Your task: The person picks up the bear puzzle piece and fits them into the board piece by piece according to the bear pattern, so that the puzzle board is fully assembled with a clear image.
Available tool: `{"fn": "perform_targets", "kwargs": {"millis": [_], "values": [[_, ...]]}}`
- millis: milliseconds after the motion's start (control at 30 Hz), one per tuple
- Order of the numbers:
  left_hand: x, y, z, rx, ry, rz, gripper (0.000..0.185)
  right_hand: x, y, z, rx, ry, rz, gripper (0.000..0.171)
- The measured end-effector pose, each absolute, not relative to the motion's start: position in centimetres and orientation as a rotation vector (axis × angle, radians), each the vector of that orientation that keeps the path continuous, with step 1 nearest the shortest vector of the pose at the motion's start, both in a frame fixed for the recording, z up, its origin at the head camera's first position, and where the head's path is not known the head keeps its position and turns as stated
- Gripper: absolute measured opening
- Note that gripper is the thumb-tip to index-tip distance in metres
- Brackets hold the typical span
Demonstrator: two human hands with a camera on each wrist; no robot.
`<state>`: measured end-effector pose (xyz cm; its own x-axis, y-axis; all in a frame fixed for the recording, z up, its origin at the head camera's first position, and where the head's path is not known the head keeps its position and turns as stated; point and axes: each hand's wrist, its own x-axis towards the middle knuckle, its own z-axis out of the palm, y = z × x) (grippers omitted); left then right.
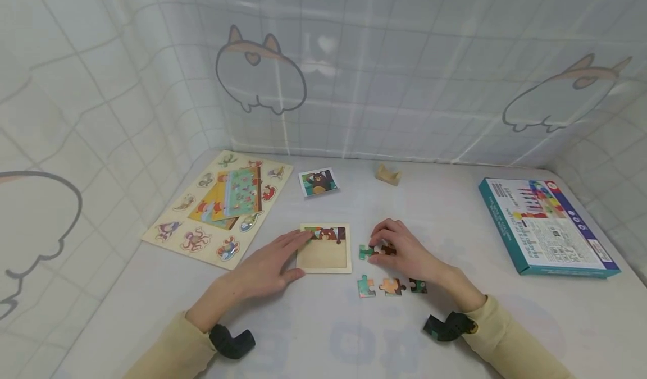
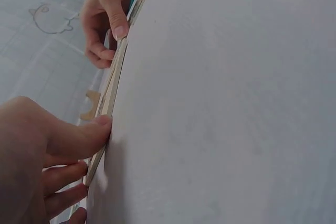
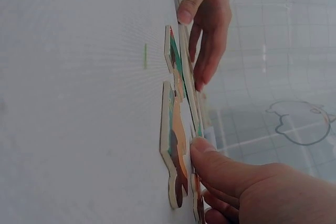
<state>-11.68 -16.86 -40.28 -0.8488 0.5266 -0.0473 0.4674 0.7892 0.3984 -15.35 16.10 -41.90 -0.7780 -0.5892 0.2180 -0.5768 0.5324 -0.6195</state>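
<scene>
A square wooden puzzle tray (image 1: 323, 271) lies on the table, with bear-picture pieces (image 1: 327, 234) along its far side. My left hand (image 1: 265, 264) rests at the tray's left edge. Its fairly straight fingers reach over the far left corner, and the thumb touches the near left corner. To the right of the tray, my right hand (image 1: 404, 250) pinches a green and brown puzzle piece (image 1: 366, 251) between thumb and fingers, low over the table. A brown piece (image 1: 388, 249) shows partly under that hand. Nearer me lie a teal piece (image 1: 366, 287), an orange piece (image 1: 391, 286) and a dark piece (image 1: 418, 286).
A bear picture card (image 1: 318, 182) and a small wooden block (image 1: 388, 174) lie behind the tray. At the left is a sea-animal board (image 1: 194, 238) with picture boards (image 1: 242, 192) on it. A teal-sided box (image 1: 548, 227) lies at the right.
</scene>
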Motion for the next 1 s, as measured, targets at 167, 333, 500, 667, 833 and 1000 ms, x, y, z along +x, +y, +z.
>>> {"fn": "perform_targets", "kwargs": {"millis": [167, 333, 500, 667, 833, 1000], "values": [[-11.9, -17.2, -40.2, 0.768, 2.837, 0.598, 0.076, -15.4, 16.1, -42.1, -1.039, 2.731, -1.101, 0.021], [-12.0, -17.6, -40.2, 0.736, 2.832, 0.6, 0.076, -15.5, 16.1, -42.1, -1.043, 2.728, -1.103, 0.02], [-12.1, -17.5, -40.3, 0.749, 2.816, 0.606, 0.074, -15.5, 16.2, -42.0, -1.044, 2.735, -1.1, 0.02], [-12.2, -17.4, -40.3, 0.739, 2.81, 0.615, 0.073, -15.4, 16.2, -41.9, -1.029, 2.735, -1.094, 0.02], [-12.1, -17.2, -40.2, 0.728, 2.811, 0.607, 0.073, -15.3, 16.0, -41.7, -1.026, 2.739, -1.103, 0.019], [-12.1, -17.1, -40.1, 0.714, 2.805, 0.609, 0.073, -14.9, 15.0, -40.9, -1.048, 2.764, -1.169, 0.018]]}}
